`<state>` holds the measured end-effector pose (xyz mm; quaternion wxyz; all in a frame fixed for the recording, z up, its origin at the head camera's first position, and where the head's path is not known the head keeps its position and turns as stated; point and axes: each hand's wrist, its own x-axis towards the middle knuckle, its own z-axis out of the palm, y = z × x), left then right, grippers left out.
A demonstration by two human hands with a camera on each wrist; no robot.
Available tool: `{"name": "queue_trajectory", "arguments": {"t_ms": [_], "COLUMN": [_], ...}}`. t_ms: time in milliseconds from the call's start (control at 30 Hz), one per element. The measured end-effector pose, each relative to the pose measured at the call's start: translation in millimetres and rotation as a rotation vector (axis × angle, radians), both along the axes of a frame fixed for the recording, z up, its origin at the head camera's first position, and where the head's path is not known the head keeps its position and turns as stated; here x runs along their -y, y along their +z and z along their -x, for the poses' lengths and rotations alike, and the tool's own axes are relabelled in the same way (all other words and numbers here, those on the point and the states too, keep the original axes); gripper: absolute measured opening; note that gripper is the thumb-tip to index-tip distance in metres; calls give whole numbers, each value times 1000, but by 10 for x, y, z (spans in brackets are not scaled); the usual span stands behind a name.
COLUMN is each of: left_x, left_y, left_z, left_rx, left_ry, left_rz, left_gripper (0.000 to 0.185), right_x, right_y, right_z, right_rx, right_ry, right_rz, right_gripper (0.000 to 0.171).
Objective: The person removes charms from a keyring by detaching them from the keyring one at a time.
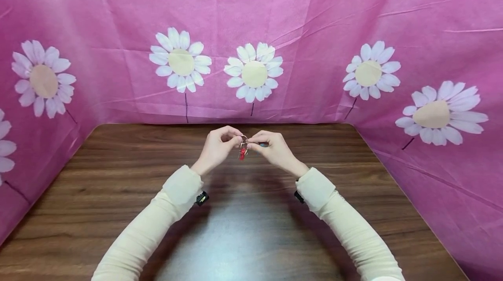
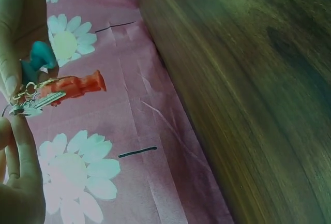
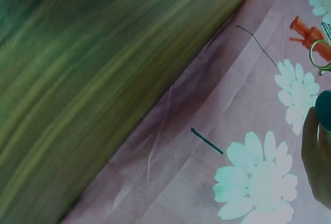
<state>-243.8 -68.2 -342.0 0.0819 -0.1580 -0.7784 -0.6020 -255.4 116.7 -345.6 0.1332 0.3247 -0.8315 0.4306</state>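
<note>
Two hands pinching one small key ring above the counter.

I see the key ring held in the air between my left hand and right hand, both grips clamped on it, with a red charm and a silver key dangling. I judge it light, stiff, slippery metal, best held at the ring's rim. Below is the wooden counter, with a pink daisy cloth behind it.

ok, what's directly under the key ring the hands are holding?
Bare wooden table, well below; the key ring is held in the air. A red piece hangs from it. The fingers cover part of the ring.
</note>
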Motion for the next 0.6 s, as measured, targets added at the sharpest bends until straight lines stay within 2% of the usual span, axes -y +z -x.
{"name": "queue_trajectory", "arguments": {"t_ms": [200,300,433,600], "left_x": [-34,-37,-45,-72], "left_y": [-13,-22,-46,-49], "left_z": [-7,-8,7,17], "left_rx": [-11,19,63,98], "left_ry": [-22,-35,-56,-76], "left_rz": [-34,-52,-65,-65], "left_gripper": [12,14,16,18], "right_x": [-39,-44,-42,-50], "right_y": [27,48,76,100], "right_z": [-15,-28,-31,-43], "right_rx": [-222,-267,-239,-120], "right_ry": [-51,-44,-19,-15], "right_rz": [-140,-155,-138,-117], "right_gripper": [10,8,7,7]}}
